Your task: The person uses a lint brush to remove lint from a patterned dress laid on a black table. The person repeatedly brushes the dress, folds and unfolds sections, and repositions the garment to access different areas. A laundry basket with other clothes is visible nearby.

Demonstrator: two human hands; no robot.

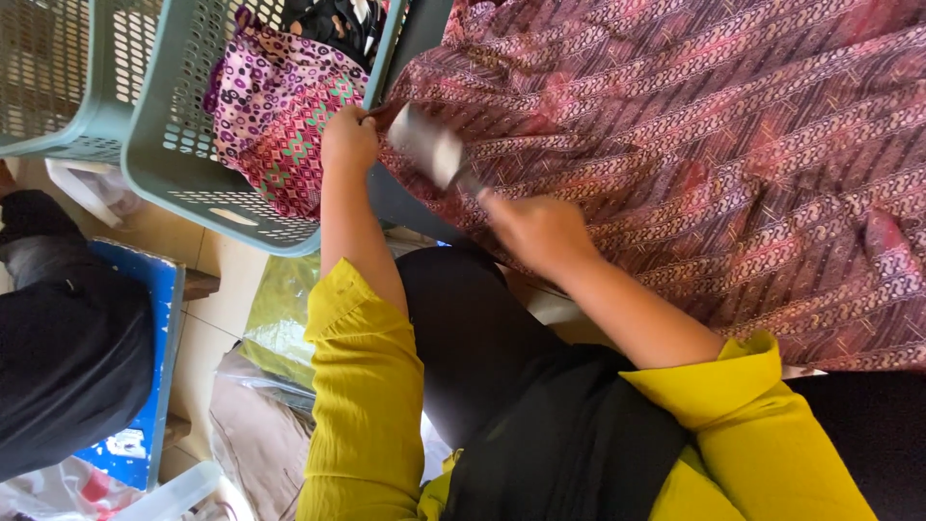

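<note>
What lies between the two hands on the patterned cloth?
In the head view, a grey metal iron lies between the left hand and the right hand, resting on the reddish patterned cloth.

Low on the floor beside your left sleeve you have a crinkled yellow-green clear plastic bag (278, 323), lying flat and partly tucked under a grey-brown cloth bundle. By the left edge, under the pale green laundry baskets, sits a crumpled white plastic bag (92, 188). No labels, signs or screens show.
</note>
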